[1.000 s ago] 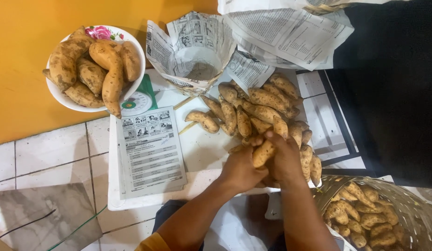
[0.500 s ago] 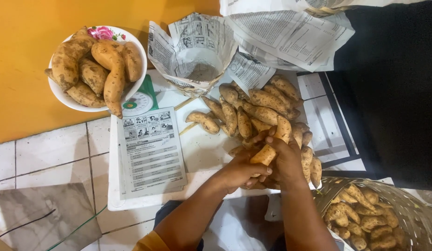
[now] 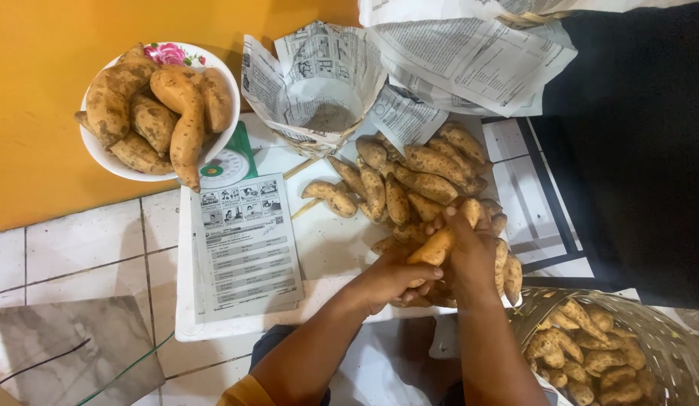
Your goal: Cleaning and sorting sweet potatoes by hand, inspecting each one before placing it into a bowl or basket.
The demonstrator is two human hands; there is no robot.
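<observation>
My left hand (image 3: 394, 277) and my right hand (image 3: 470, 259) meet over the near edge of a pile of sweet potatoes (image 3: 417, 177) on a white board (image 3: 327, 248). Both hands grip one tan sweet potato (image 3: 434, 246) between them, tilted up to the right. More tubers lie under and behind the hands, partly hidden. A printed sheet (image 3: 246, 240) rests on the board to the left of my left forearm.
A white flowered bowl (image 3: 218, 139) heaped with large sweet potatoes sits on a small scale at upper left. A newspaper-lined basket (image 3: 319, 113) stands behind the pile. A woven basket (image 3: 665, 353) of small tubers is at lower right. Orange wall, tiled floor.
My hands have stayed at the pile's near edge, and the sweet potato between them has turned and lifted a little.
</observation>
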